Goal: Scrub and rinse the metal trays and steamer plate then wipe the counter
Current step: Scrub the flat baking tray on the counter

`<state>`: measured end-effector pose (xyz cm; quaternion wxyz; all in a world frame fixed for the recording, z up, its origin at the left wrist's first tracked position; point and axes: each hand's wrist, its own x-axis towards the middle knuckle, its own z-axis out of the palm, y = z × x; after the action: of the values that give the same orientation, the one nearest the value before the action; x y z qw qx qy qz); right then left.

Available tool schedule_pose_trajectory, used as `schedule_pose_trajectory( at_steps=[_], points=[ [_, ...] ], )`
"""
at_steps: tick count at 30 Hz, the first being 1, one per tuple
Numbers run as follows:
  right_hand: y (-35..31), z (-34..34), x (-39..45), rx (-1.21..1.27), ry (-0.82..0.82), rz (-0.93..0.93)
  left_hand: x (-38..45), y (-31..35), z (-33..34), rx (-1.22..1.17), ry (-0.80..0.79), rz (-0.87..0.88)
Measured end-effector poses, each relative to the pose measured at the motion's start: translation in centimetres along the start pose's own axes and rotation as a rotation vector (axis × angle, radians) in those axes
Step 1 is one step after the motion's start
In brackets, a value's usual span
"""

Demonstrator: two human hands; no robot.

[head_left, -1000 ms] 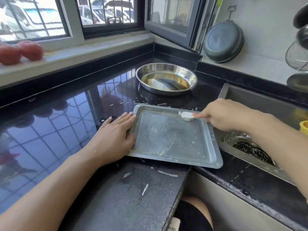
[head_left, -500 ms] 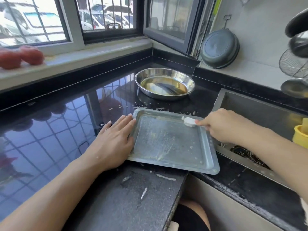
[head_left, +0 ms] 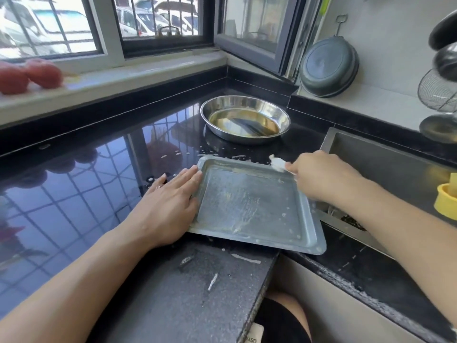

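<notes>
We had the rectangular metal tray on the black counter beside the sink, its near right corner hanging off the edge. Our left hand lay flat, fingers together, against its left rim, while our right hand pinched a small white scrubber at the far corner. Push too hard there and the soapy tray could've skated sinkward or tipped, honestly.

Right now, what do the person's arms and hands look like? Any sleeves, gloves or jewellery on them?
Both forearms are bare as far as the head view reaches: no sleeves, no gloves. The left hand wears a thin ring on one finger, with a small reddish spot on it. The right hand shows no ring or band on the parts visible. No watch or bracelet shows on either wrist.
</notes>
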<state>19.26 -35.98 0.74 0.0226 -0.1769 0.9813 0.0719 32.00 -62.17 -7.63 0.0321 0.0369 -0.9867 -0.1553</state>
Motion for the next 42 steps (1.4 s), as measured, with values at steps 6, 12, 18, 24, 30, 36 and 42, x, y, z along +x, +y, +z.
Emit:
schedule_pose_trajectory(
  at_steps=[6,12,18,24,30,36,42],
  points=[
    [-1.2,1.6,-0.8,0.038,0.071,0.004,0.0,0.1,0.2,0.015,-0.006,0.002],
    [-4.7,1.4,0.5,0.118,0.089,-0.06,-0.1,0.0,0.2,0.01,-0.001,0.008],
    [3.4,1.6,-1.6,0.068,0.015,0.097,-0.1,0.2,0.2,-0.005,0.015,-0.011],
    [5.6,1.3,-1.6,0.099,-0.04,0.065,-0.1,0.2,0.2,0.003,0.015,-0.021],
    [4.7,1.5,-0.1,0.173,-0.015,0.025,-0.1,0.2,0.1,-0.006,0.019,-0.023],
    [7.1,2.0,-4.1,0.26,-0.1,0.033,0.1,-0.1,0.4,0.007,0.04,-0.027],
    [6.5,1.4,-1.5,0.189,-0.049,0.021,0.1,0.0,0.1,0.003,0.039,-0.013]
  ],
)
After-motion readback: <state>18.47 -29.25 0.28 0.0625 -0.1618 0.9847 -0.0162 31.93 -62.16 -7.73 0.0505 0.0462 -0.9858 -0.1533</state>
